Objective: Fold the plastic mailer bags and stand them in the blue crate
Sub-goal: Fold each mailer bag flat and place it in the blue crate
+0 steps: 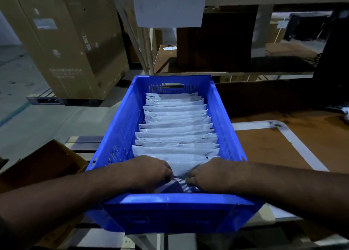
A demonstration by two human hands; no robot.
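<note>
1. Grip first: both hands are down inside the near end of the blue crate (120,128), knuckles up, fingers curled over the top edge of the nearest mailer bag (181,169). The left hand (151,171) has its left end, the right hand (209,174) its right end. The hands are apart with the bag showing between them, so each is clamped on plastic.

2. Why hold it like that? My guess is they're tucking this one upright against the row so it doesn't flop into the gap at 6 o'clock, where bare crate floor shows.

3. The row of folded bags (175,128) stands on edge, packed face to face from the far wall at 12 o'clock down to the hands. Leaning on each other is what keeps them up.

4. Counts: one crate, two hands, and roughly eighteen to twenty bags. It's dim and the edges blur together, so don't hold me to that.

5. A big cardboard box (62,42) sits at 10 o'clock, a white sheet (168,4) hangs at 12.
</note>
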